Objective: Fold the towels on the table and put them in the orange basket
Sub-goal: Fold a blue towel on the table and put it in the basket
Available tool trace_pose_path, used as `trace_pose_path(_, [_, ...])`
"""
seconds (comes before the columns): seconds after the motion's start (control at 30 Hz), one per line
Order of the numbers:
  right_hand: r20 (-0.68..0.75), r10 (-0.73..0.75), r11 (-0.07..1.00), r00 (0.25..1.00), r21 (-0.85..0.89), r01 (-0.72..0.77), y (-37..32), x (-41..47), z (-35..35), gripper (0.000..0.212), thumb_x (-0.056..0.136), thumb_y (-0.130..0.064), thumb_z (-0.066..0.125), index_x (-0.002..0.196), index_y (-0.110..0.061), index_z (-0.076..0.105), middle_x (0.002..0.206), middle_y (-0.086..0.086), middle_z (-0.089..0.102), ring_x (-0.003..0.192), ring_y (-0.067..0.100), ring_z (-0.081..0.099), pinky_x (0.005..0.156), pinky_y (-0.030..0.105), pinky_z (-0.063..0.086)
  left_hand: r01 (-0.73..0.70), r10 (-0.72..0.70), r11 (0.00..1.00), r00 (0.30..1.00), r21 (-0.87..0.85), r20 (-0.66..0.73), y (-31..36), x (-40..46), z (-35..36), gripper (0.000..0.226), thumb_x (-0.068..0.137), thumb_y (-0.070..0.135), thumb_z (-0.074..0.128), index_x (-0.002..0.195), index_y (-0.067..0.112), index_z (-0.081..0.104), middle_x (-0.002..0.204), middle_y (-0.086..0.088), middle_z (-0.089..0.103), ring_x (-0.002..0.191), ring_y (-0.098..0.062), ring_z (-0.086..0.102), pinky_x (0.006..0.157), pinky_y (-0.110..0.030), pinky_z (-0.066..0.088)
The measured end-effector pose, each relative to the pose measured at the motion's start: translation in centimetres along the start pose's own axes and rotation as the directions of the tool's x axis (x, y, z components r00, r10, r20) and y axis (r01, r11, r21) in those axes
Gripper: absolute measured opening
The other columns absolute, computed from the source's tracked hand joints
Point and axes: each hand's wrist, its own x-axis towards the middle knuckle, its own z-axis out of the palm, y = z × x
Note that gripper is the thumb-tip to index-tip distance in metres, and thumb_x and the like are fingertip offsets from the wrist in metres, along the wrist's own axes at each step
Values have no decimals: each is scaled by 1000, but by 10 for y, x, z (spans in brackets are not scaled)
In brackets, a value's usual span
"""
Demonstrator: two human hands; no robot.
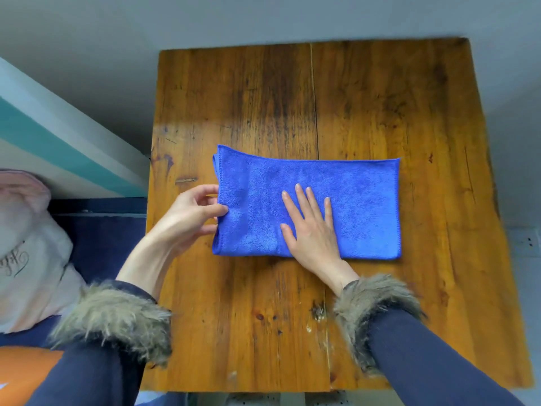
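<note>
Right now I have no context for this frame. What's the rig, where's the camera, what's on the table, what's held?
There is no robot here: a person works with two bare hands, and the one picture comes from a wide-angle camera worn on the head, looking forward and down.

A blue towel, already folded into a long rectangle, lies on a worn wooden table. The left hand pinches the towel's left edge. The right hand lies flat on the towel with straight fingers, pressing it down rather than holding it.

Both sleeves end in fur cuffs. An orange shape shows at the lower left corner; it may be the basket, but too little is visible to tell.
</note>
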Motion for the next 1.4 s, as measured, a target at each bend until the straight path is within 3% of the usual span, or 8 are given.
trace_pose_path(0.2, [-174,122,927,977,373,-50,53,-41,-41,36,90,-4,52,125,-3,56,132,14,52,123,29,49,102,34,37,-73,72,997,995,11,64,28,-23,62,29,84,-8,58,104,13,56,80,-4,56,75,-16,59,67,-31,54])
trace_pose_path(0.33, [-137,230,867,963,478,-139,97,-67,-56,22,90,-2,52,108,-3,66,105,10,65,93,24,61,80,19,38,-106,105,992,994,65,22,32,-17,128,30,83,-11,57,95,17,53,74,-2,49,61,-15,51,50,-20,50])
trace_pose_path(0.47, [-79,293,785,953,588,-193,129,-80,-61,22,90,-2,53,107,-5,67,104,8,64,89,14,58,79,11,40,-87,95,975,995,205,-28,18,4,189,27,83,-7,55,94,17,51,70,1,43,53,-10,49,48,-19,51])
trace_pose_path(0.77, [141,375,569,916,745,-348,151,-77,-64,30,97,-11,42,121,-8,59,111,9,66,100,19,63,94,37,49,-108,179,875,978,472,-107,1,19,253,29,81,3,56,106,17,49,76,4,49,71,-23,61,69,-35,53])
trace_pose_path(1.03, [197,362,502,911,782,-369,160,-75,-67,28,98,-12,42,119,-10,61,109,4,68,90,5,64,89,28,52,-203,249,805,968,558,-7,-10,23,282,31,82,4,57,111,11,50,76,4,47,91,-29,60,83,-44,51])
trace_pose_path(1.2, [238,425,441,873,788,-429,160,-65,-69,30,98,-20,42,101,0,64,96,18,67,92,31,63,89,51,49,-303,307,863,950,404,55,-16,21,277,19,91,6,47,105,16,57,83,3,56,79,-24,61,71,-25,55])
trace_pose_path(1.3, [213,448,476,868,765,-433,158,-55,-72,30,96,-32,47,88,-7,62,72,-1,61,75,22,59,79,34,52,-522,662,607,750,599,-17,-23,13,248,28,87,-2,43,104,10,62,98,-4,59,92,-22,56,76,-21,44])
trace_pose_path(1.4, [107,488,569,866,714,-409,155,-37,-79,20,92,-36,54,90,-18,63,71,-16,59,73,11,57,59,10,37,-432,787,271,614,860,60,-38,19,211,35,87,2,47,120,5,58,126,-14,55,121,-35,45,97,-42,39])
